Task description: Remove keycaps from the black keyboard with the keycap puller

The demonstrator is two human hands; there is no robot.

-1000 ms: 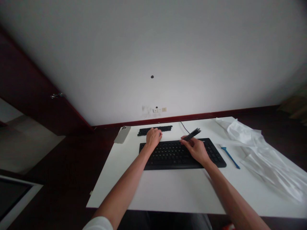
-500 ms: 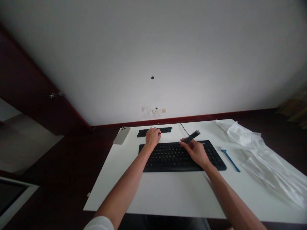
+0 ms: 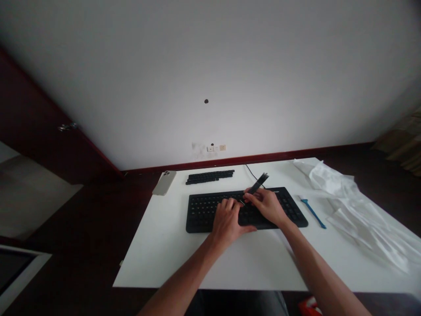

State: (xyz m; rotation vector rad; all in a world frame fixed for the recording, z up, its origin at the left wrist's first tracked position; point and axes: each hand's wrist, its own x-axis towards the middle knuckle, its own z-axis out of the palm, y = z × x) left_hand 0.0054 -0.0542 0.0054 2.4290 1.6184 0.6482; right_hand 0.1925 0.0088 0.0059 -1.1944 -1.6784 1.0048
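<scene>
A black keyboard (image 3: 204, 213) lies on the white table. My left hand (image 3: 226, 219) rests on the middle of it, fingers bent over the keys and thumb stretched out towards the front edge. Close beside it, my right hand (image 3: 265, 204) grips a slim dark hand tool (image 3: 258, 183) that points up and to the right. A thin metal tip shows below the fingers, near the keys; the tool's exact kind cannot be made out. Behind the keyboard, rows of loose black keycaps (image 3: 209, 176) lie lined up. Part of the keyboard is hidden under both hands.
A phone (image 3: 164, 182) lies at the table's left edge. Right of the keyboard are a blue brush-like tool (image 3: 313, 213) and a crumpled white plastic bag (image 3: 338, 186). The keyboard's cable (image 3: 251, 172) runs off the back edge. A wall stands behind the table (image 3: 158, 259).
My left hand has left the row of loose keycaps and come forward onto the keyboard beside the right hand. The right hand still holds the dark tool over the keys.
</scene>
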